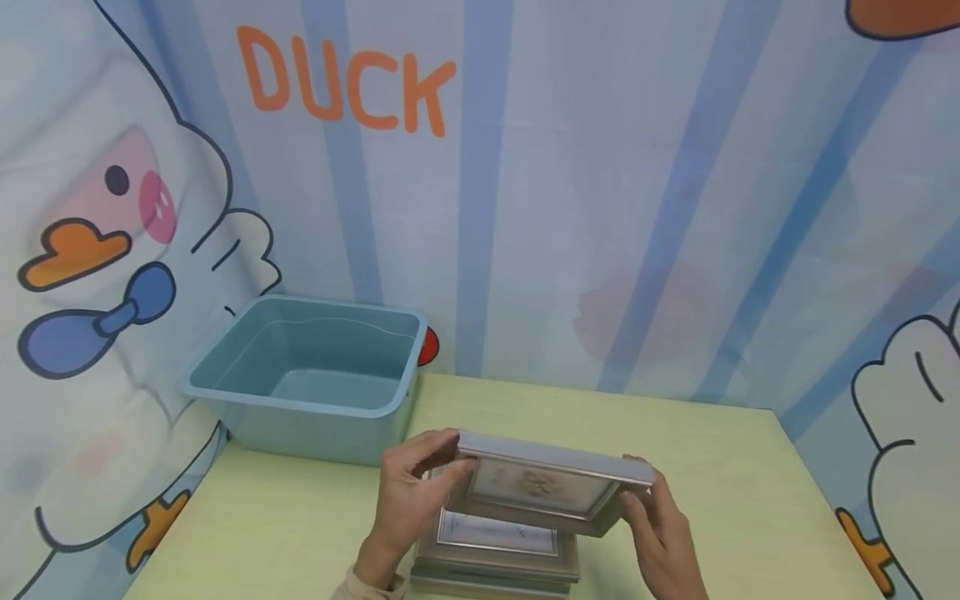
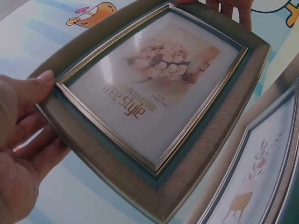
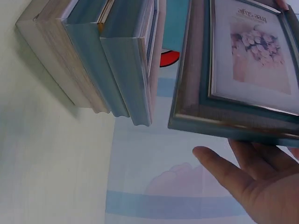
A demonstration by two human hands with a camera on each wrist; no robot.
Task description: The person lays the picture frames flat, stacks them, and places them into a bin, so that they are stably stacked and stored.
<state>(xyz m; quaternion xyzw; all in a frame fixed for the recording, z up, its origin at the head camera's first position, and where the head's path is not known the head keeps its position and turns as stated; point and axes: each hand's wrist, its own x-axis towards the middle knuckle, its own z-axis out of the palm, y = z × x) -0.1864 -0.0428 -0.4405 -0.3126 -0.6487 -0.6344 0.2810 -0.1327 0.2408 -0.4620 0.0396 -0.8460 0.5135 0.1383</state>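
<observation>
My left hand (image 1: pixel 408 500) grips one end of a picture frame (image 1: pixel 540 487), thumb on its front border. The frame has a brown-grey border, a gold inner edge and a flower-bouquet print, clear in the left wrist view. At the opposite end, my right hand (image 1: pixel 660 533) holds it with fingers curled behind; the right wrist view shows the thumb (image 3: pixel 222 170) just off the edge. The held frame is tilted above a stack of picture frames (image 1: pixel 495 567). The topmost stacked frame (image 2: pixel 254 182) carries a print of a plant in a pot.
A blue-green plastic tub (image 1: pixel 300 408) stands at the back left of the pale yellow-green table (image 1: pixel 720 467), with nothing visible inside. Behind the table hangs a striped duck-print cloth (image 1: pixel 555 208).
</observation>
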